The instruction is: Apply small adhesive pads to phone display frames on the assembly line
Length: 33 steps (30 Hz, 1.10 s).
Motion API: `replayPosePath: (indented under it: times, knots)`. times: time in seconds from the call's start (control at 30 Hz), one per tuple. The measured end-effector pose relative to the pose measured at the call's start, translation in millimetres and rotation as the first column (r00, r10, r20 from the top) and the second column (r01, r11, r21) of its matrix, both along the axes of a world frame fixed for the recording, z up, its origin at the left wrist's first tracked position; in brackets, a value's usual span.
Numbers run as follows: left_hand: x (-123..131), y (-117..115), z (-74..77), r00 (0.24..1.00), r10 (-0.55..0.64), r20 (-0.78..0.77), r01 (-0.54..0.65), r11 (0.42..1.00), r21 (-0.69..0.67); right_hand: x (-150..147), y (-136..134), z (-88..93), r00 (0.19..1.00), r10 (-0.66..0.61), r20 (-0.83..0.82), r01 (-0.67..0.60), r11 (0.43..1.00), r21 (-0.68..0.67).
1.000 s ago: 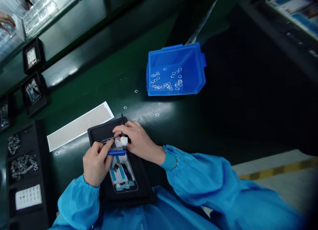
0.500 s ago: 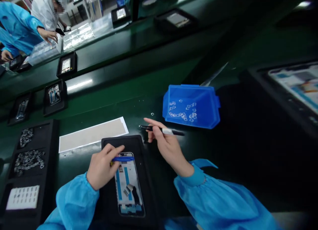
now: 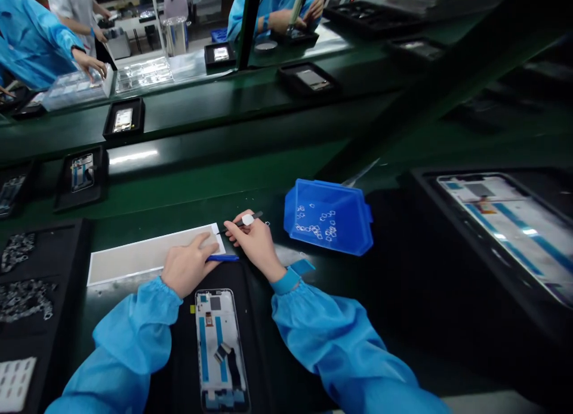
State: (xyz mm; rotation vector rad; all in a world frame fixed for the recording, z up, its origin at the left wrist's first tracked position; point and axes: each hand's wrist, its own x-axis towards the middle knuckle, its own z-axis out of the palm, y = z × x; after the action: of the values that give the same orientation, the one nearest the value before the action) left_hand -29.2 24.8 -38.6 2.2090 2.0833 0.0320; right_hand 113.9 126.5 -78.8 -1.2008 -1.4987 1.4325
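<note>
One bare left hand (image 3: pixel 190 265), one bare right hand (image 3: pixel 257 244), three rectangular phone frames with blue strips (image 3: pixel 221 342)
One slim blue stick (image 3: pixel 222 258); one slim black tool with a white band (image 3: pixel 248 220); one long beige sheet with a white border (image 3: pixel 134 260); one blue plastic bin (image 3: pixel 338 193); over a dozen small white outline-shaped pieces (image 3: pixel 330 231), too bunched to count exactly; one black compartmented tray (image 3: pixel 70 247); two heaps of small metallic parts (image 3: pixel 27 300); one white card with grey marks (image 3: pixel 17 383).
</note>
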Motion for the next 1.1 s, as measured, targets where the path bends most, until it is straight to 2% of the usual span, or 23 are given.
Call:
replayPosePath:
  times: [0.27,0.47,0.57,0.67,0.7,0.77,0.83,0.93,1.1]
  knots:
    - [0.8,0.4,0.7,0.999,0.0,-0.033,0.0,1.0,-0.022,0.6,-4.5,0.5,0.998,0.018,0.061,-0.023,0.997,0.079]
    - [0.4,1.8,-0.2,1.0,-0.007,-0.029,0.006,0.999,-0.034,-0.4,-3.0,1.2,0.999,-0.027,-0.045,0.029,0.999,0.044]
    - [-4.1,0.3,0.4,0.999,0.023,0.047,-0.023,1.0,0.002,14.7,-18.9,11.9,0.986,-0.115,-0.122,0.118,0.993,0.014]
    - [-9.7,-7.7,4.5,0.958,0.108,0.264,-0.132,0.988,0.077,38.6,-54.3,21.4,0.969,-0.18,-0.168,0.177,0.984,-0.034]
    - [-10.8,-11.6,6.4,0.927,0.13,0.352,-0.161,0.985,0.062,45.3,-68.1,22.4,0.972,-0.174,-0.16,0.168,0.985,-0.049]
    - [-10.9,-19.6,9.9,0.857,0.167,0.487,-0.158,0.986,-0.06,53.8,-92.9,20.6,0.985,-0.141,-0.102,0.137,0.989,-0.051]
    - [-8.5,-26.1,12.2,0.827,0.209,0.521,-0.101,0.969,-0.227,55.3,-109.4,15.0,0.993,-0.114,-0.024,0.113,0.993,-0.027]
    - [-4.3,-29.8,12.8,0.851,0.232,0.471,-0.061,0.934,-0.351,50.4,-116.7,6.9,0.993,-0.094,0.068,0.092,0.995,0.037]
    - [-3.6,-26.2,11.4,0.863,0.212,0.458,-0.03,0.928,-0.372,45.6,-113.2,7.1,0.989,-0.076,0.125,0.065,0.994,0.086]
